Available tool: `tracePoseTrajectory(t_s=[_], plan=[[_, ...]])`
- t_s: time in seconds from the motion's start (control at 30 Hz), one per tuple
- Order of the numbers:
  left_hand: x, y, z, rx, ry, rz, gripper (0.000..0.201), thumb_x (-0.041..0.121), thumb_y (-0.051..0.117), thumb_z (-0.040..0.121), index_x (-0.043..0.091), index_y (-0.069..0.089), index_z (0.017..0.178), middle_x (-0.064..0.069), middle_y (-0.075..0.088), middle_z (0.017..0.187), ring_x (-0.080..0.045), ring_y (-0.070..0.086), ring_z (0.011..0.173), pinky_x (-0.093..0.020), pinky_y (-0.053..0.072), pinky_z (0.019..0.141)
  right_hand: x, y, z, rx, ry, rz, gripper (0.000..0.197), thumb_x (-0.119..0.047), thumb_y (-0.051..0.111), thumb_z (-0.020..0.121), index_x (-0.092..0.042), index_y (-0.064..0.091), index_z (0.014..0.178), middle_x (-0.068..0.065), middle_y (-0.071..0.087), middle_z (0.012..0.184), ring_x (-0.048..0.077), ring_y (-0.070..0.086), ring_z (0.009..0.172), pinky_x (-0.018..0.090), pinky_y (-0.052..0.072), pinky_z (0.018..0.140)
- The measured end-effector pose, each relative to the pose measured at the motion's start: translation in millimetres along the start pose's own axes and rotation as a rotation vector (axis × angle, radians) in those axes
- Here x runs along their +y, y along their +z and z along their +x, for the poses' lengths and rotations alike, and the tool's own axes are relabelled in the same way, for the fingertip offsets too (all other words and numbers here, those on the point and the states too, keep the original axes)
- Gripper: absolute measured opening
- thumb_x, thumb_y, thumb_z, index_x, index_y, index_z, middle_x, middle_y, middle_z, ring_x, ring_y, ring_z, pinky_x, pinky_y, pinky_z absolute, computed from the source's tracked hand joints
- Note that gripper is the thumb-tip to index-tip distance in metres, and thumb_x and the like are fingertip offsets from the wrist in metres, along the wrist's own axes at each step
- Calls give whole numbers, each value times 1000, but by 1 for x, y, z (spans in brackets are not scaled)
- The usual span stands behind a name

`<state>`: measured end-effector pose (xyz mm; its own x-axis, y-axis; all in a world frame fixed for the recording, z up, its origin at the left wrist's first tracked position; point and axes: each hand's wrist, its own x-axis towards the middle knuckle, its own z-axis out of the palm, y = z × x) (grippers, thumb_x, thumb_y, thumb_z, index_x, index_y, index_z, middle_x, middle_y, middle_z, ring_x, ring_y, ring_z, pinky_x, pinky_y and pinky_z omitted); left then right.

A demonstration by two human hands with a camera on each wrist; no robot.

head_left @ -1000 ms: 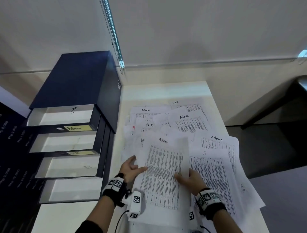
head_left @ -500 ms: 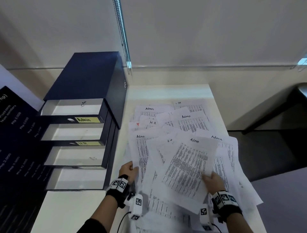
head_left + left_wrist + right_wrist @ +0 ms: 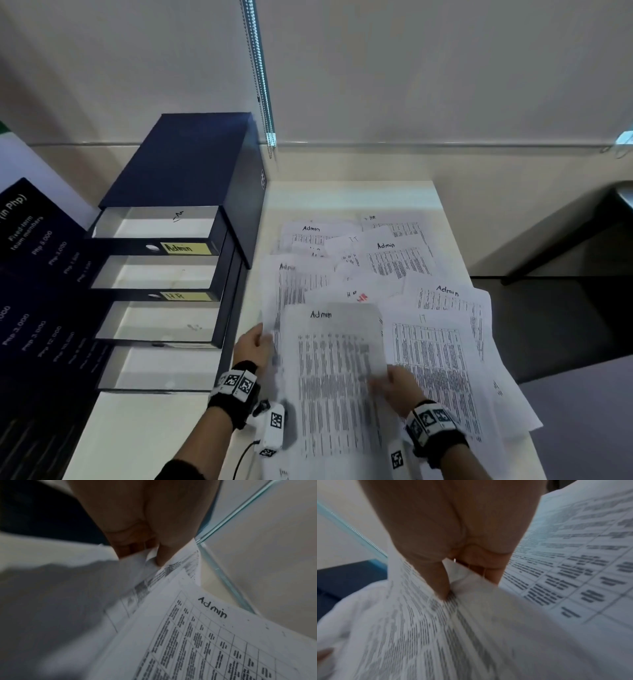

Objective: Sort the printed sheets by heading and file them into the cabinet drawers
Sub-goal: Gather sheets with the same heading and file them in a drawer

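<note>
A printed sheet headed "Admin" (image 3: 337, 363) is lifted off the paper pile, its table facing up. My right hand (image 3: 388, 382) pinches its right edge, thumb on top (image 3: 440, 582). My left hand (image 3: 255, 346) pinches the left edge of another "Admin" sheet (image 3: 287, 291) lying under it; in the left wrist view thumb and fingers (image 3: 154, 553) clamp that paper's edge beside the headed "Admin" sheet (image 3: 212, 635). The dark blue cabinet (image 3: 191, 161) stands to the left, all its drawers pulled out; the top one is labelled "Admin" (image 3: 186, 247), the second "HR" (image 3: 186, 296).
More sheets headed Admin, HR and IT (image 3: 424, 342) lie scattered over the white table (image 3: 342, 195). The table's right edge drops to a dark floor (image 3: 548, 325). A dark printed board (image 3: 37, 291) leans left of the cabinet. A wall rises behind.
The right hand has swung the lifted Admin sheet back left and straightened it over the pile. The left hand has moved up and taken hold of a sheet's left edge.
</note>
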<state>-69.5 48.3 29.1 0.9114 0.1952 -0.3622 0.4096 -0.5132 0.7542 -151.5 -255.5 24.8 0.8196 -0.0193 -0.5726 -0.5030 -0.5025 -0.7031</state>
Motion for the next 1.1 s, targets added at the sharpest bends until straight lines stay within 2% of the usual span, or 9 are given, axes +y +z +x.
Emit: tracePoseTrajectory(t_s=[0.07, 0.17, 0.3, 0.4, 0.53, 0.7, 0.8, 0.9, 1.1], plan=[[23, -19, -3, 113, 101, -95, 20, 19, 54, 97, 9, 68, 107, -13, 70, 103, -24, 61, 93, -30, 44, 83, -17, -12, -4, 119, -54, 67, 31, -20, 66, 91, -22, 59, 60, -7, 60, 51, 9, 54, 50, 24, 47, 47], [59, -48, -6, 63, 139, -376, 33, 44, 52, 95, 14, 59, 85, -12, 59, 77, -28, 56, 72, -40, 46, 71, -50, -34, -15, 193, -92, 282, 40, -21, 63, 92, -22, 47, 56, -10, 45, 38, 3, 40, 41, 19, 35, 47], [93, -77, -4, -66, 139, -728, 33, 37, 50, 99, 12, 62, 117, -2, 70, 115, -18, 64, 108, -37, 48, 95, -84, -59, -24, 267, -141, 567, 15, -30, 60, 94, -17, 59, 87, -10, 62, 78, 5, 59, 72, 20, 44, 69], [90, -73, 2, -187, 35, -901, 38, 31, 47, 100, 6, 67, 120, -16, 68, 119, -33, 62, 114, -46, 46, 101, -83, -63, -12, 179, -61, 766, 34, -41, 66, 88, -17, 60, 112, 1, 69, 106, 2, 69, 90, 17, 54, 76], [49, -43, -1, -225, -178, -680, 41, 38, 49, 99, 7, 74, 107, -18, 72, 109, -30, 69, 98, -43, 52, 92, -69, -51, -10, 161, 88, 672, 74, -38, 71, 85, -35, 33, 148, 2, 26, 157, 26, 22, 145, 48, 21, 115], [-40, -21, -7, -118, -245, 77, 30, 31, 50, 100, 5, 65, 94, -15, 64, 97, -27, 59, 98, -29, 44, 92, -4, -43, 8, 87, 75, 768, 87, -80, 67, 64, -38, 50, 138, -7, 34, 155, 20, 29, 144, 59, 23, 115], [-62, -13, -12, -94, -279, 30, 16, 24, 65, 92, 13, 55, 85, -6, 56, 77, -27, 55, 87, -25, 37, 81, -44, -45, -20, 185, 27, 721, 70, -64, 62, 81, -26, 51, 138, -11, 44, 142, 14, 32, 139, 44, 18, 119], [-50, -12, -15, -70, -257, -163, 18, 8, 70, 86, 11, 54, 94, -2, 45, 70, -23, 49, 74, -25, 37, 85, -59, -45, -22, 184, -58, 672, 83, -70, 65, 72, -21, 50, 138, -10, 49, 135, 14, 41, 131, 39, 23, 117], [-24, -24, -12, 121, -154, -93, 24, 11, 65, 90, 13, 63, 114, -11, 62, 97, -28, 60, 93, -32, 46, 88, -80, -68, -29, 481, -182, 300, 40, -31, 57, 96, 0, 62, 120, 2, 62, 109, 22, 59, 109, 30, 41, 90]])
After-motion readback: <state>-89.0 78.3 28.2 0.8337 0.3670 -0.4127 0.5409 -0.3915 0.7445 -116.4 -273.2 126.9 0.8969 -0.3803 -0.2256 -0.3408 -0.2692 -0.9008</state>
